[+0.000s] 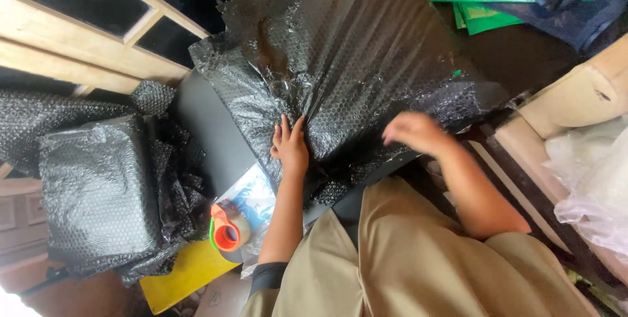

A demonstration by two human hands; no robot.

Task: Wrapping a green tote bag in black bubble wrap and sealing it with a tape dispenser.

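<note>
Black bubble wrap [366,49] covers a large flat item lying tilted across the person's lap, its lower edge near the knees. The left hand [290,145] lies flat on the wrap near that lower edge, palm down, fingers straight and slightly spread, pressing the film rather than gripping it; its forearm runs straight up from the dark sleeve cuff. The right hand [415,132] hovers over or brushes the wrap further right, blurred, fingers loosely curled and pointing left, holding nothing that can be made out; its bare forearm bends in from the lower right. Beside the left forearm sits a tape dispenser [227,232] with an orange core. Further left stands another bundle in black bubble wrap [98,186], above a yellow sheet [180,278].
</note>
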